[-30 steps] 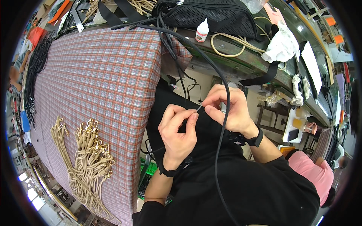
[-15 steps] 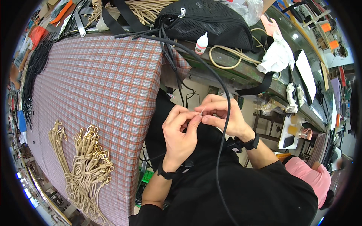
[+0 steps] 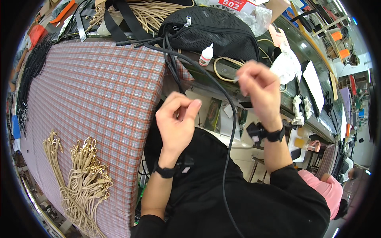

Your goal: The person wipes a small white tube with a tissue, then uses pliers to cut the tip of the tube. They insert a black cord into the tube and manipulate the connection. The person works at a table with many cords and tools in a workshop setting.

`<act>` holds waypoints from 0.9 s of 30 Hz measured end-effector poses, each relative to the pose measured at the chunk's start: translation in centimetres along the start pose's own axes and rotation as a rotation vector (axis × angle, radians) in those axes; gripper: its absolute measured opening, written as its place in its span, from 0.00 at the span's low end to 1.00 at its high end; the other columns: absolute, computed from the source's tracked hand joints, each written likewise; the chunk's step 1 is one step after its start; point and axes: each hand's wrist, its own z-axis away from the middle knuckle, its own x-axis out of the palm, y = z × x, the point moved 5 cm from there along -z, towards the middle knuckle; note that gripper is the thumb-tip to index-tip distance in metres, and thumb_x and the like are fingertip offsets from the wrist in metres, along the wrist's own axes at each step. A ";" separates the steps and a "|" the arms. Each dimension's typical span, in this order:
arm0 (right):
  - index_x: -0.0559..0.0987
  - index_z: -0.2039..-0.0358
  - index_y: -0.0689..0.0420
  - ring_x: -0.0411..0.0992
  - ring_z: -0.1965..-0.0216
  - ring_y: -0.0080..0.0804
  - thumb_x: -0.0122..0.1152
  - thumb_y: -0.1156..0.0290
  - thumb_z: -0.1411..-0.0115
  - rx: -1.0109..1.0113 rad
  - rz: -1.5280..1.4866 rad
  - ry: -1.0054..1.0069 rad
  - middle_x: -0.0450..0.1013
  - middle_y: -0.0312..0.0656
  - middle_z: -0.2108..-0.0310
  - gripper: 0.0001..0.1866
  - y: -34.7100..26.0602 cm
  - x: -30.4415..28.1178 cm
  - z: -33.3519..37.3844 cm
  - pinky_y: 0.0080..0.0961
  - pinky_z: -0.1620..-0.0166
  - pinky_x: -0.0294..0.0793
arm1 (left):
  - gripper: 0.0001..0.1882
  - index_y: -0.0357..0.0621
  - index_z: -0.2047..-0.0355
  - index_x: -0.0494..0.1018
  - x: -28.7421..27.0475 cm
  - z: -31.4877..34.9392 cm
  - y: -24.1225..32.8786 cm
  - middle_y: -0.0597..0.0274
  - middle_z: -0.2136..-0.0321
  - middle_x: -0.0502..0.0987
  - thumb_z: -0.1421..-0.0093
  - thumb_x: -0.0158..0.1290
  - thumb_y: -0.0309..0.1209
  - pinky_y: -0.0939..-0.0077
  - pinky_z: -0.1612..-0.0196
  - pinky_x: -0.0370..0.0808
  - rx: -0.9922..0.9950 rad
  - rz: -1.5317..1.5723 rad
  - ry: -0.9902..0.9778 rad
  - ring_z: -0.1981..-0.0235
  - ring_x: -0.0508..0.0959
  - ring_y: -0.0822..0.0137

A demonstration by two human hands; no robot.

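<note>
My left hand (image 3: 176,125) hovers over my lap by the table's corner, thumb and fingers curled together; nothing shows at its fingertips. Farther off and to the right, my right hand (image 3: 262,93) is raised near the bench edge, smeared by motion. Its fingers are pinched, with a small pale bit at their tips that is too blurred to name. Beyond it are a loop of beige cord (image 3: 217,71) and a small white glue bottle (image 3: 206,55) with a nozzle, standing upright on the bench.
Beige ropes with gold clips (image 3: 85,174) lie on the plaid tablecloth (image 3: 111,91) at left. A black cable (image 3: 228,158) hangs across in front of me. A black mesh bag (image 3: 210,29) and crumpled white paper (image 3: 285,65) lie on the bench. A person in pink (image 3: 323,188) is at right.
My hands have come apart from their joint pinch over my lap. The right has moved up and away toward the bench; the left has shifted slightly left.
</note>
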 end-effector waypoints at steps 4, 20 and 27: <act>0.88 0.59 0.63 0.71 0.71 0.12 0.73 0.72 0.32 -0.128 0.197 0.098 0.82 0.33 0.67 0.07 -2.5 0.9 -5.0 0.14 0.68 0.69 | 0.20 0.33 0.48 0.81 3.1 -3.4 2.6 0.56 0.60 0.80 0.41 0.67 0.18 0.73 0.67 0.71 0.330 -0.386 0.135 0.69 0.74 0.68; 0.88 0.58 0.62 0.76 0.68 0.13 0.72 0.74 0.32 -0.163 0.267 -0.001 0.84 0.33 0.66 0.06 -1.2 2.6 -8.2 0.15 0.65 0.75 | 0.16 0.34 0.52 0.80 6.7 -7.9 1.9 0.52 0.62 0.80 0.40 0.68 0.21 0.63 0.66 0.74 0.511 -0.385 0.304 0.70 0.76 0.57; 0.88 0.58 0.62 0.76 0.68 0.13 0.71 0.73 0.31 -0.160 0.271 -0.008 0.84 0.33 0.66 0.05 -1.2 2.6 -8.4 0.15 0.66 0.75 | 0.16 0.30 0.51 0.78 6.5 -7.9 1.9 0.47 0.61 0.78 0.40 0.66 0.18 0.56 0.61 0.76 0.474 -0.380 0.248 0.63 0.79 0.48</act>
